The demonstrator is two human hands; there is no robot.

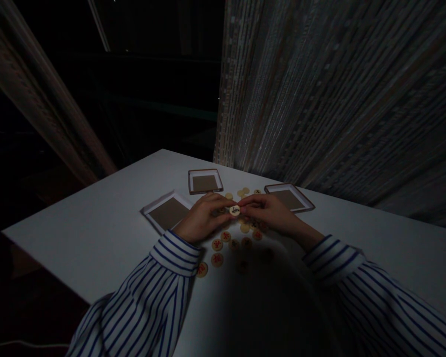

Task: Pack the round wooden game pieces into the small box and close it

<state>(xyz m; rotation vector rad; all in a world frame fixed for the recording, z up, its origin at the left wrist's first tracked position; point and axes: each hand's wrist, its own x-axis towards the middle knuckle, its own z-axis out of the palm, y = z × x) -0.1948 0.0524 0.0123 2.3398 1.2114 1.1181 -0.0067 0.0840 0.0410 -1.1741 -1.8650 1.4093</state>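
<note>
A round, cream-coloured Chinese chess piece (234,210) with a dark character is held up between my two hands. The fingertips of my left hand (207,214) pinch its left side. On its right side, the fingers of my right hand (269,210) grip the same piece. Below and around my hands lie several more chess pieces, among them a red-marked piece (217,260) and a dark-marked piece (247,243). Pale pieces with no visible marking (228,196) rest just beyond my fingers. My hands hide part of the spread.
Three shallow box trays stand on the white table (96,228): a left tray (151,216), a back tray (205,192) and a right tray (307,205). A string curtain (282,99) hangs along the far right edge. The room is dim, and shadow covers the near tabletop.
</note>
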